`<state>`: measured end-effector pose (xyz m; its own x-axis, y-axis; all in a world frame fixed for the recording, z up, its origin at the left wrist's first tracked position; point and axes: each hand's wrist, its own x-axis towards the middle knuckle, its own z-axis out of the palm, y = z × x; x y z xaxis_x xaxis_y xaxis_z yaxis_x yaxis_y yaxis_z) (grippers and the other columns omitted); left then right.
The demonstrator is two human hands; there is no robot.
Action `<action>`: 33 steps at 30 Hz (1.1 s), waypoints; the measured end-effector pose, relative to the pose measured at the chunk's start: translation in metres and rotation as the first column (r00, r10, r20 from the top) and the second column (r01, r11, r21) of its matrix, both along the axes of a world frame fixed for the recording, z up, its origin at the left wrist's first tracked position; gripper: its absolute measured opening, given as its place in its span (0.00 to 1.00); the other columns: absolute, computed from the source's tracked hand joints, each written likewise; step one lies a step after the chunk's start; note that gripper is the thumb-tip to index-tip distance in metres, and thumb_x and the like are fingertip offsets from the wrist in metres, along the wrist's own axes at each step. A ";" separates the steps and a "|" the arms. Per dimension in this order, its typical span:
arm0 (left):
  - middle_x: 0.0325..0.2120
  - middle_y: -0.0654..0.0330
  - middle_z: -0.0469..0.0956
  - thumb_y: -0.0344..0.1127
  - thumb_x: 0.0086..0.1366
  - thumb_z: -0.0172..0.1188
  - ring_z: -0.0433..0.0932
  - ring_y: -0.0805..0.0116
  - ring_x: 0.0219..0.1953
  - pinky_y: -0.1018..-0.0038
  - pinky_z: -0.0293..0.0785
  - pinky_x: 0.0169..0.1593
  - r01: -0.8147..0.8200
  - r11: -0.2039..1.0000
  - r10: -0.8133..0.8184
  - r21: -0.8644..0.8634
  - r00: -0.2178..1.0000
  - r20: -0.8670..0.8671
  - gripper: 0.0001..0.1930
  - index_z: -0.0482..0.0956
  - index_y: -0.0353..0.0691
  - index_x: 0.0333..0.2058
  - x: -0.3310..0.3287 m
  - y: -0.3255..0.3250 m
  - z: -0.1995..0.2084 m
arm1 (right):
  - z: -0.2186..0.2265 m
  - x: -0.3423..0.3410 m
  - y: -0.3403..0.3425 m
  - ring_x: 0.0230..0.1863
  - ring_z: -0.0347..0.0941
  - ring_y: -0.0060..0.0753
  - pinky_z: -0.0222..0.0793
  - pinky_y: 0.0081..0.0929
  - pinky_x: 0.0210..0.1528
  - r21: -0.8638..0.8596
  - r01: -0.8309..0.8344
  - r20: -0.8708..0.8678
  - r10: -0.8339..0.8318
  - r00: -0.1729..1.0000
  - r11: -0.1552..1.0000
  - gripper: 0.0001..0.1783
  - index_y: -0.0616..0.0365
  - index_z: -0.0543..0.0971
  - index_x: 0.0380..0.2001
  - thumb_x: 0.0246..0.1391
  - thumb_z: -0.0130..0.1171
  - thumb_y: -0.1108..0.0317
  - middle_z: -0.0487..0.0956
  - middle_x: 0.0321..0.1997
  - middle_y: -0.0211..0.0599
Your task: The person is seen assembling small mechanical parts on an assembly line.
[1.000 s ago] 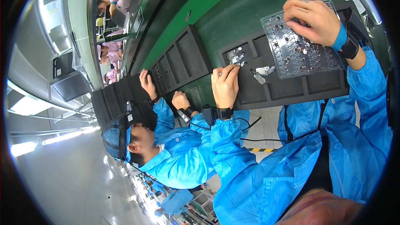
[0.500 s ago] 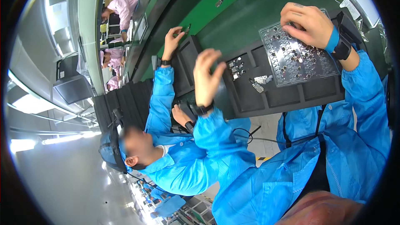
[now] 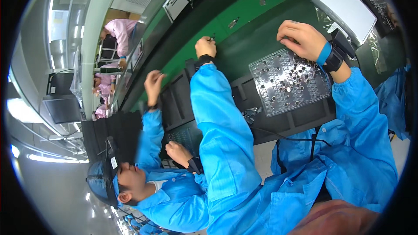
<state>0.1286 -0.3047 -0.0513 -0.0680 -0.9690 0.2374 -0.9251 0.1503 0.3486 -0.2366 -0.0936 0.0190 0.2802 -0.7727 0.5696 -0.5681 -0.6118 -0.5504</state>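
My left hand (image 3: 205, 47) reaches over the green belt, its fingers closed at a small metal part (image 3: 212, 38) whose lower end they partly hide. Above the far right corner of a clear plastic tray (image 3: 272, 109), my right hand (image 3: 302, 39) is curled with thumb and fingers together; what they hold, if anything, is hidden. Many small round metal pieces (image 3: 287, 89) sit scattered in that tray. It rests on a black compartmented tray (image 3: 311, 119). Beside my left sleeve, a few silvery metal parts (image 3: 251, 114) lie in a compartment.
More metal parts (image 3: 234, 22) lie spaced along the green belt (image 3: 222, 28). A white box (image 3: 344, 6) stands at the far right. On my left, a co-worker (image 3: 174, 202) in blue holds a hand (image 3: 153, 85) near the belt, beside another black tray (image 3: 176, 98).
My left hand has moved away from me to the belt and closed at a metal part. My right hand has lifted toward the tray's far edge. The view has shifted; the co-worker's far hand has drawn back.
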 end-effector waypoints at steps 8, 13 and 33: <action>0.36 0.47 0.86 0.33 0.57 0.71 0.85 0.51 0.44 0.63 0.79 0.51 -0.002 1.000 0.003 -0.015 0.994 0.113 0.13 0.84 0.34 0.39 -0.003 0.001 0.006 | 0.004 -0.001 0.007 0.43 0.78 0.45 0.75 0.38 0.45 0.173 -0.035 -0.151 0.062 0.987 0.984 0.03 0.61 0.80 0.33 0.53 0.62 0.75 0.78 0.41 0.35; 0.33 0.49 0.86 0.30 0.57 0.70 0.86 0.52 0.39 0.64 0.80 0.47 -0.049 0.998 0.049 -0.029 0.999 0.006 0.12 0.80 0.34 0.38 0.009 0.017 0.020 | 0.012 0.019 0.014 0.49 0.74 0.39 0.74 0.39 0.51 0.072 -0.148 -0.332 0.163 0.929 0.986 0.07 0.54 0.82 0.31 0.53 0.67 0.64 0.77 0.44 0.29; 0.33 0.54 0.85 0.25 0.62 0.60 0.83 0.65 0.33 0.71 0.78 0.40 0.272 0.950 -0.308 -0.153 0.731 -0.609 0.09 0.85 0.35 0.41 -0.121 0.230 0.077 | 0.028 0.025 0.023 0.37 0.79 0.43 0.76 0.35 0.41 0.161 -0.134 -0.070 0.147 0.987 0.978 0.07 0.61 0.81 0.34 0.49 0.64 0.74 0.82 0.37 0.38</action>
